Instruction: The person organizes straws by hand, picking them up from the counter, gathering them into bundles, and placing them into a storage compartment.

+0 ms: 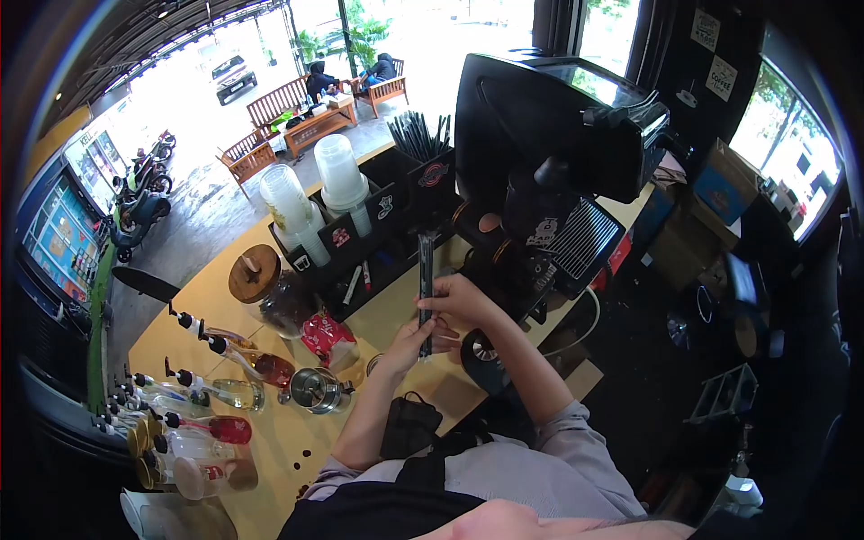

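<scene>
Both my hands hold a long, thin bundle of black straws [426,266] in clear plastic wrap, upright above the counter. My left hand [407,347] is closed around its lower part. Just above, my right hand [457,301] grips the middle with bent fingers. The upper end of the bundle stands in front of a black organizer [393,236]. More black straws [419,137] stand in a holder at the organizer's back right. Under my hands is the wooden counter [373,326].
Stacked plastic cups [340,166], a wooden-lidded jar [256,274], a red packet [328,340] and a metal pitcher [317,391] stand left of my hands. Several pump bottles [261,367] line the left side. A coffee machine [540,126] rises at right. People sit on benches outside.
</scene>
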Action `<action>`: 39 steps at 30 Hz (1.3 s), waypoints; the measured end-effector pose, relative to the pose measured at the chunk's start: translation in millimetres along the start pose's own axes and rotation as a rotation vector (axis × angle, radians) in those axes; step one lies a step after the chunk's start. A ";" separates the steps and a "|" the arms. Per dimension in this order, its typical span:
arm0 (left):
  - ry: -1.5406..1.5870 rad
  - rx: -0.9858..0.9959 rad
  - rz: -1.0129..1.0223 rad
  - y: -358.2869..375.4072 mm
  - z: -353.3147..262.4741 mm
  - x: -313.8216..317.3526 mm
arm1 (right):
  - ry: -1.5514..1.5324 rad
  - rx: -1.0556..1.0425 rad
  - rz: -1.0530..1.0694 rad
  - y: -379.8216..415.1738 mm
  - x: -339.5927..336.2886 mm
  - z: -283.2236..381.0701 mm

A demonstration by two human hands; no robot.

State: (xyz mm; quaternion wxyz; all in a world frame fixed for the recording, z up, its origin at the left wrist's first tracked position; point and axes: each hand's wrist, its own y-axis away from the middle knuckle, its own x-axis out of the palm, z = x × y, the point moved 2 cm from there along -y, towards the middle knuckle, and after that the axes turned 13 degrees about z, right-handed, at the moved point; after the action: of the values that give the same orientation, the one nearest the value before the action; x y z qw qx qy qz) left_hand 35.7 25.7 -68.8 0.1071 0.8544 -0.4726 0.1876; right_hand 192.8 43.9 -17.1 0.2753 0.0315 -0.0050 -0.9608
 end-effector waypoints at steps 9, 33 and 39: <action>-0.077 0.196 -0.066 -32.3 -42.5 -1.1 | -0.034 -0.084 0.030 -28.7 -24.8 51.2; -0.452 0.400 -0.274 -113.3 -114.6 -47.6 | 0.402 -0.289 -0.511 -87.9 -86.1 122.7; -0.926 0.558 -0.673 -104.8 -102.2 -58.7 | 0.639 -0.652 -1.226 -95.6 -112.5 142.2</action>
State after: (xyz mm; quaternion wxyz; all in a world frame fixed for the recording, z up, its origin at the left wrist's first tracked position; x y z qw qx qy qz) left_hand 73.8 163.1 -1.5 -0.2817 0.9445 -0.1088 -0.1294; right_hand 228.5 183.5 128.8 -0.3237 0.2222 0.3774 -0.8387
